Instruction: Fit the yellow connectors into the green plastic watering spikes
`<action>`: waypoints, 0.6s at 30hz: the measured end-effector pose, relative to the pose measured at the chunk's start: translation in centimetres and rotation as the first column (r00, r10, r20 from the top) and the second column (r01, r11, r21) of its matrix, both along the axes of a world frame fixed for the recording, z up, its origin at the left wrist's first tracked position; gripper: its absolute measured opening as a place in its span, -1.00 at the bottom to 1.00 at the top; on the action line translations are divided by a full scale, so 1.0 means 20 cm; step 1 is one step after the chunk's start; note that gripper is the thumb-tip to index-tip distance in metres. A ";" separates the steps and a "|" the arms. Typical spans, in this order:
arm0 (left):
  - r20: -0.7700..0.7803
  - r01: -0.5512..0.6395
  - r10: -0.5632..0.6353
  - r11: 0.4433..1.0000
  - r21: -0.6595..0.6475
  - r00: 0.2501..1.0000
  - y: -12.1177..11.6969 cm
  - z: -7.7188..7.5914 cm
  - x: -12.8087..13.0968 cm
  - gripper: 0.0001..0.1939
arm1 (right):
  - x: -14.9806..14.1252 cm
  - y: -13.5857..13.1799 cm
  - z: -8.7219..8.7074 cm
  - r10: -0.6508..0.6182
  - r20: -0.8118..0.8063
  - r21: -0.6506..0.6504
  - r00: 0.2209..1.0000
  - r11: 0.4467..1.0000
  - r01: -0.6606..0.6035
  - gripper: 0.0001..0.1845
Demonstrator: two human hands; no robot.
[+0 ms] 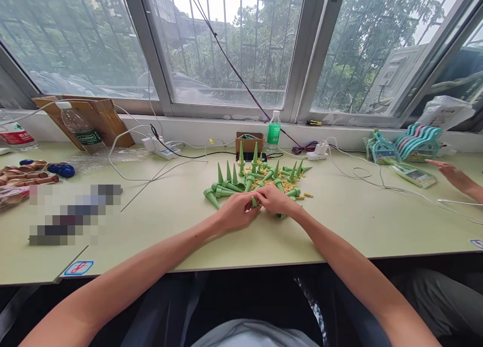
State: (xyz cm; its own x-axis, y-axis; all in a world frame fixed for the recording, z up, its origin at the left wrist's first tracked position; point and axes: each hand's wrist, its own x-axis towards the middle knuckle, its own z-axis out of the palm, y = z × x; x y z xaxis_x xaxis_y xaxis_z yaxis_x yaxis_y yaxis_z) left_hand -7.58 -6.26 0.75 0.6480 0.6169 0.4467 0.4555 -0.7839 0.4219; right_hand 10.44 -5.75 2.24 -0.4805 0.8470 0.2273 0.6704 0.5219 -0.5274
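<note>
My left hand (238, 209) is closed around a green plastic cone spike (254, 202) near the front of a pile. My right hand (274, 198) meets it there, its fingers pinched together at the top of that spike. Whatever sits between the right fingertips is hidden. Beyond both hands, several more green cone spikes (220, 174) stand upright or lie on their sides. Small yellow pegs (308, 195) are scattered among them and to their right.
A small cardboard box (249, 142) and a green-labelled bottle (274, 131) stand behind the pile. White cables (166, 171) and power strips (162, 148) run along the back. Teal hangers (418, 142) and another person's hand (456, 178) are at right. Wooden items (28, 173) lie left.
</note>
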 end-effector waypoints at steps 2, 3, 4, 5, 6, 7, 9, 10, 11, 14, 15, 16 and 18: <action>-0.004 -0.001 0.001 1.000 -0.010 1.000 0.00 0.00 0.00 -0.96 | 0.00 0.00 0.00 0.000 0.001 -0.005 1.000 1.000 0.000 -0.64; -0.007 -0.001 0.001 1.000 -0.016 1.000 0.00 0.01 0.00 -0.96 | 0.00 0.00 0.00 0.000 0.003 -0.009 1.000 1.000 0.000 -0.63; -0.010 -0.001 0.001 1.000 -0.023 1.000 0.00 0.01 0.00 -0.95 | 0.00 0.00 0.01 0.000 0.005 -0.013 1.000 1.000 0.000 -0.63; -0.013 -0.003 0.003 1.000 -0.028 1.000 -0.01 0.01 0.00 -0.95 | 0.00 0.00 0.01 0.001 0.007 -0.017 1.000 1.000 -0.001 -0.63; -0.015 -0.005 0.005 0.999 -0.032 1.000 -0.01 0.01 0.00 -0.95 | 0.00 0.00 0.01 0.005 0.011 -0.022 1.000 1.000 -0.005 -0.63; -0.017 -0.008 0.008 0.999 -0.035 1.000 -0.01 0.01 0.00 -0.95 | 0.00 -0.01 0.01 0.009 0.014 -0.025 1.000 1.000 -0.009 -0.63; -0.025 -0.014 0.013 0.999 -0.040 1.000 -0.01 0.01 0.00 -0.95 | 0.00 -0.01 0.02 0.014 0.022 -0.032 1.000 0.999 -0.014 -0.62; -0.030 -0.015 0.013 0.999 -0.042 0.999 -0.01 0.01 0.00 -0.94 | 0.00 -0.01 0.02 0.016 0.028 -0.038 0.999 0.999 -0.015 -0.62; -0.036 -0.014 0.013 0.999 -0.045 0.999 0.00 0.01 0.00 -0.94 | 0.00 -0.01 0.02 0.017 0.036 -0.043 0.999 0.999 -0.016 -0.62; -0.052 -0.018 0.015 0.999 -0.048 0.999 -0.01 0.01 0.00 -0.90 | 0.00 -0.02 0.03 0.022 0.057 -0.053 0.998 0.998 -0.019 -0.63; -0.056 -0.022 0.019 0.999 -0.047 0.998 -0.01 0.01 0.00 -0.89 | 0.00 -0.02 0.03 0.024 0.063 -0.055 0.998 0.998 -0.020 -0.63; -0.059 -0.026 0.024 0.999 -0.046 0.998 -0.01 0.01 0.00 -0.88 | 0.00 -0.01 0.03 0.024 0.068 -0.058 0.997 0.998 -0.020 -0.63; -0.062 -0.031 0.029 0.998 -0.047 0.998 -0.01 0.01 0.00 -0.87 | 0.00 -0.01 0.03 0.020 0.071 -0.062 0.997 0.998 -0.016 -0.63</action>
State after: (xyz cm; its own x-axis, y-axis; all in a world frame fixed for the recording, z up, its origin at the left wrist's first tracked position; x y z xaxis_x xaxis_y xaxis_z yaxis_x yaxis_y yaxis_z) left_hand -7.53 -6.38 0.90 0.6542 0.6563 0.3759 0.5047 -0.7489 0.4294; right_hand 10.43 -6.04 2.88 -0.5090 0.8493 0.1399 0.6985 0.5026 -0.5094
